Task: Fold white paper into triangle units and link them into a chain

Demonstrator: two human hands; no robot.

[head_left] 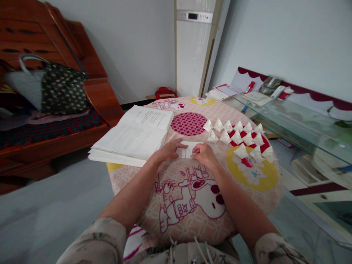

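Observation:
A small white strip of printed paper (189,148) lies in the middle of the round table's cartoon-print cloth (192,198). My left hand (171,149) rests on the strip's left end with its fingers pressed down on it. My right hand (202,153) is curled and pinches the strip's right end. To the right, several folded white paper triangles (242,138) lie in rows on the cloth. An open book (134,135) with printed pages lies on the table's left side, close to my left hand.
A glass-topped cabinet (302,121) stands on the right with papers, a metal bowl and small containers at its far end. A wooden bench (55,139) with a patterned bag (62,88) is at the left. A tall white appliance (194,47) stands against the back wall.

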